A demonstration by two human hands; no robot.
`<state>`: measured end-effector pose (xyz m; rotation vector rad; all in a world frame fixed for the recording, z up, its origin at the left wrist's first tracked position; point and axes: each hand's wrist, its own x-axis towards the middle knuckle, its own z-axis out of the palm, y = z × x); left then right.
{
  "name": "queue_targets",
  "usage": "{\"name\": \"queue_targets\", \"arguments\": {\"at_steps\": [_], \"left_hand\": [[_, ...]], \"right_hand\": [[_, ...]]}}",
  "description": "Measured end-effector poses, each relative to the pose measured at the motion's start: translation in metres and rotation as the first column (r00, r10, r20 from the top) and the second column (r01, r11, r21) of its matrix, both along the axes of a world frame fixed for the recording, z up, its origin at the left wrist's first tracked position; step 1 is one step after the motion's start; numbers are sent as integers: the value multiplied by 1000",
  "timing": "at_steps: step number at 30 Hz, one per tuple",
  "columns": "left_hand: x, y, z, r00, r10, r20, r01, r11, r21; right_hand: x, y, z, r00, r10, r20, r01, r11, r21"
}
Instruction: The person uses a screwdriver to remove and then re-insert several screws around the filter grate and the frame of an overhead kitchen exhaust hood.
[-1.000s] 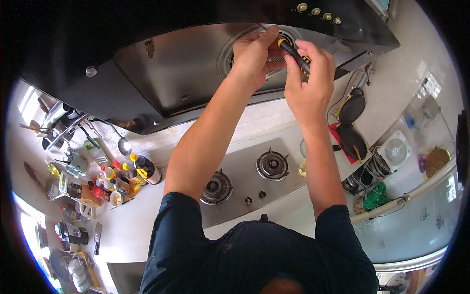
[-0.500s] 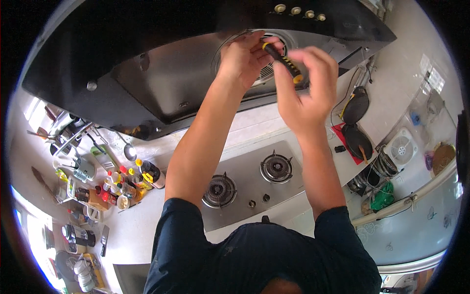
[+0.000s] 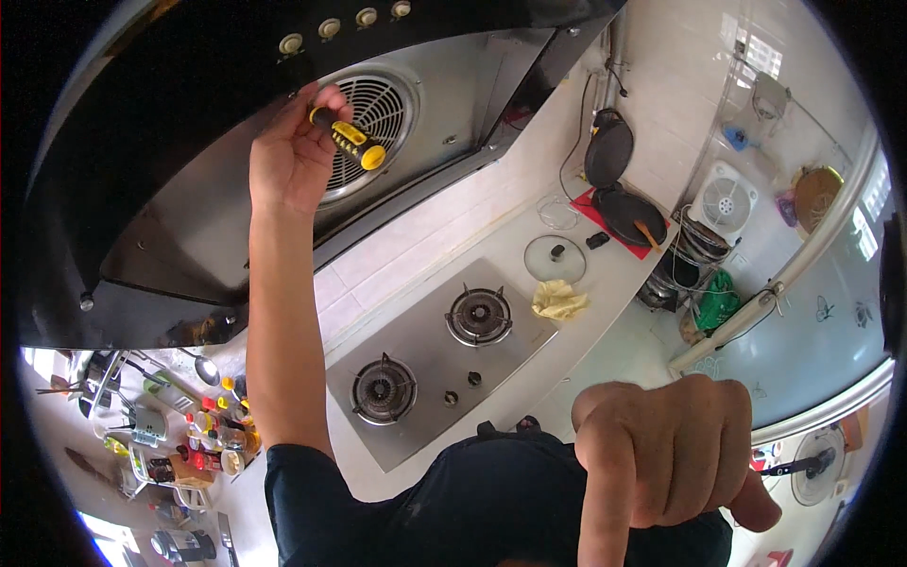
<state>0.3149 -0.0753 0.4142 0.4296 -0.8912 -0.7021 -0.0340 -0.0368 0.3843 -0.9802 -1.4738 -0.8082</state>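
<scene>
Left hand was curled around a yellow-and-black screwdriver, raised at the round fan grille under the range hood – grille looked mounted, so the work judged unfinished | gas hob below on the worktop | right hand – loose fist, holding nothing visible, low, away from the hood.

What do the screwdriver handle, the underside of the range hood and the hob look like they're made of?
Screwdriver handle: likely moulded plastic or rubber, matte black with yellow bands.
Range hood underside: probably brushed stainless steel, grey with soft reflections.
Hob: apparently stainless steel too, a dull silver sheet with dark burners.
</scene>
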Motion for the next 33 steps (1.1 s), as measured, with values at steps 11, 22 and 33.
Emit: {"name": "queue_targets", "arguments": {"at_steps": [11,22,33], "left_hand": [[-8,-4,4,997,47,-62,-46,999,15],[-6,-3,0,985,138,-108,-137,990,20],[-12,-9,0,993,60,-97,-63,998,-31]], "right_hand": [[-69,11,-13,970,-113,-215,196,885,422],[-89,-25,-16,977,-20,-214,46,992,114],[-85,-36,-21,981,-14,-191,55,976,209]]}}
